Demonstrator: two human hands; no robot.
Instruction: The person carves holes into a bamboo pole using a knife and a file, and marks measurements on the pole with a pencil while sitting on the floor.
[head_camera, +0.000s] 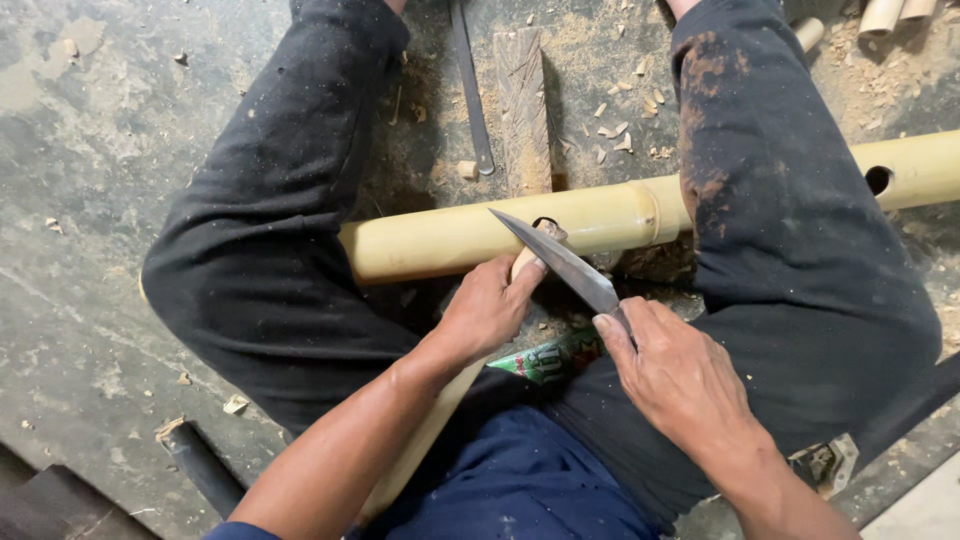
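Note:
I sit on the floor with both legs in dark trousers spread apart. A long yellow bamboo pole (470, 235) lies across them, with a cut hole near its middle. My left hand (487, 308) grips a thinner bamboo stick (425, 440) whose tip reaches the pole's hole. My right hand (672, 372) holds a knife (560, 262) by its handle, the grey blade pointing up-left and resting against the stick's tip, just below the pole.
A weathered wooden block (524, 105) and a dark flat metal tool (472, 90) lie beyond the pole. Wood chips (622, 125) and sawdust litter the concrete floor. More bamboo pieces (885, 15) sit top right. A dark bar (200, 465) lies bottom left.

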